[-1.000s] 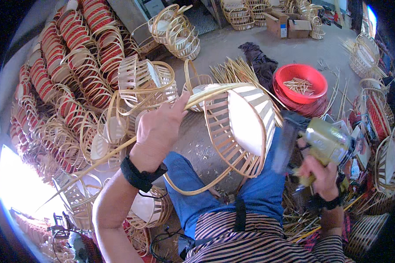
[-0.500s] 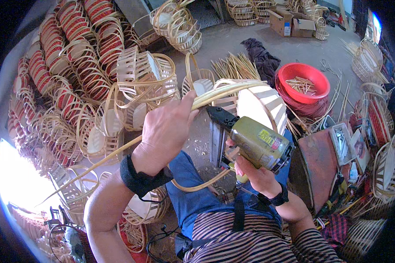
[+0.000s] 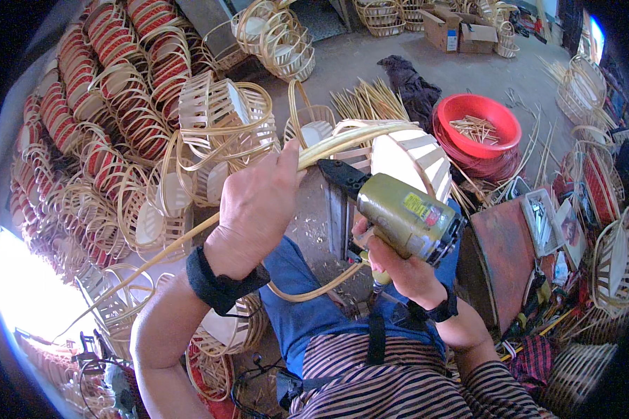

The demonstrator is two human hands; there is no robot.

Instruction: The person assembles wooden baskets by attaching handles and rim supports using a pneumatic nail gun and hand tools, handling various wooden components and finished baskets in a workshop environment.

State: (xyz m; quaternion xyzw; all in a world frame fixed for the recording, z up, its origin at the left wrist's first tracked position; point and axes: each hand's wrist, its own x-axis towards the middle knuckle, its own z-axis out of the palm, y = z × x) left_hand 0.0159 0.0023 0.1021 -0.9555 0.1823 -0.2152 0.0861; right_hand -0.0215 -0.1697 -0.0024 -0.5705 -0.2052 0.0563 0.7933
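Note:
My left hand (image 3: 258, 199) is closed round a long rattan strip (image 3: 164, 255) where it meets the rim of a pale slatted basket (image 3: 432, 162). The strip's loose tail runs down to the left past my wrist. My right hand (image 3: 405, 274) grips an olive-green air stapler (image 3: 398, 213) by its handle. The tool's black nose reaches the underside of the rim, just right of my left fingers; whether it touches is unclear. The basket rests on its side before my knees, and a curved loop of cane (image 3: 314, 295) hangs below it.
Stacks of red-banded baskets (image 3: 112, 91) fill the left. A red basin (image 3: 482, 126) of short sticks sits on coiled material at the right, near a bundle of sticks (image 3: 370, 100) and dark cloth (image 3: 402, 84). Cardboard boxes (image 3: 440, 31) stand behind. A rusty board (image 3: 500, 244) lies by my right knee.
Both hands, the stapler and the basket rim have shifted slightly left in the view. The stapler's nose stays close to the rim, and both grips are the same.

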